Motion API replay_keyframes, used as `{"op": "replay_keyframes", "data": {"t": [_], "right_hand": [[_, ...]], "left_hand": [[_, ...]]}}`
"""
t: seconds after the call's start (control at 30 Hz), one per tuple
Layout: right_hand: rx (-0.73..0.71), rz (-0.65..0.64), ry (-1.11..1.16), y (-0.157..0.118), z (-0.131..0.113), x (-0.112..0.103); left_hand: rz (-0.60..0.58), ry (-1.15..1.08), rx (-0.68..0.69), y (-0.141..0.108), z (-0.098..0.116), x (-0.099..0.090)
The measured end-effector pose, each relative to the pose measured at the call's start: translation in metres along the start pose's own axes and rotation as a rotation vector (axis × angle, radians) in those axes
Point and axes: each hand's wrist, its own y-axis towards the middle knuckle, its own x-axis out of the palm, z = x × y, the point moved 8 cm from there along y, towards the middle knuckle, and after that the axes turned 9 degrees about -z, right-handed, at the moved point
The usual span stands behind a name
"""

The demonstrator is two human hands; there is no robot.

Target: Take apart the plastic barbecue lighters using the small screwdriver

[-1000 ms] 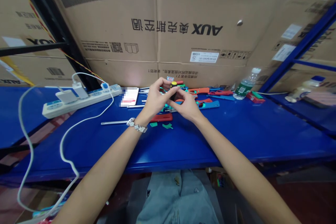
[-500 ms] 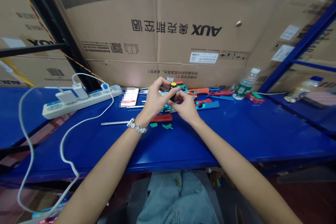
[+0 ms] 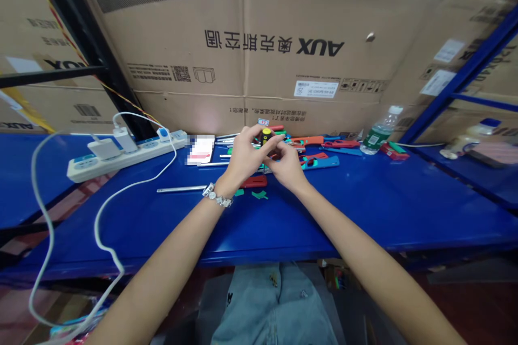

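My left hand (image 3: 247,155), with a bracelet at its wrist, is closed round a small black and yellow tool (image 3: 266,136) held upright. My right hand (image 3: 286,164) meets it with fingers pinched; anything between them is too small to make out. Just behind and beside both hands lie several long lighters, among them an orange one (image 3: 311,140) and a blue one (image 3: 327,162). A red lighter (image 3: 256,181) with a long metal tube lies in front of my left hand, next to green scraps (image 3: 259,194).
A white power strip (image 3: 129,156) with plugs and a looping cable lies at the left. Beside it is a phone (image 3: 201,149). A green-labelled bottle (image 3: 376,132) and a red box (image 3: 393,151) stand at the right. Large cartons (image 3: 251,0) rise behind the blue table (image 3: 364,210).
My left hand has shifted slightly to the right, and its thumb now reaches further over my right fingers. The view has moved very little.
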Motion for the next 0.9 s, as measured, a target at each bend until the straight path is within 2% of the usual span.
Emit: {"op": "replay_keyframes", "data": {"t": [0.13, 0.23, 0.3, 0.4, 0.47, 0.53, 0.63, 0.7, 0.8, 0.9], "right_hand": [[-0.012, -0.163, 0.112, 0.003, 0.001, 0.003], [-0.022, -0.235, 0.122, 0.0, -0.004, 0.004], [-0.036, -0.178, 0.048, -0.001, -0.007, 0.002], [-0.026, 0.007, -0.036, -0.002, -0.008, -0.004], [-0.002, 0.069, -0.042, -0.002, -0.007, -0.007], [0.003, 0.002, 0.001, 0.0, -0.006, -0.005], [-0.015, -0.195, 0.137, 0.002, -0.01, 0.002], [-0.018, -0.264, 0.162, 0.0, -0.012, 0.004], [-0.039, -0.197, 0.035, -0.002, -0.015, 0.002], [-0.034, 0.017, -0.05, -0.004, -0.014, -0.006]], "left_hand": [[-0.17, -0.107, 0.074, 0.0, 0.006, 0.006], [-0.175, -0.179, 0.069, 0.002, 0.002, 0.003], [-0.101, -0.196, 0.048, 0.004, -0.002, -0.002], [0.044, -0.176, 0.022, 0.003, -0.006, -0.009], [0.086, -0.137, 0.007, 0.002, -0.006, -0.012], [0.033, -0.122, 0.008, 0.002, -0.003, -0.011], [-0.169, -0.167, 0.04, 0.003, 0.003, -0.003], [-0.239, -0.197, 0.044, 0.003, 0.003, -0.001], [-0.138, -0.201, 0.031, 0.005, -0.003, -0.008], [-0.016, -0.173, 0.022, 0.004, -0.007, -0.012]]}}
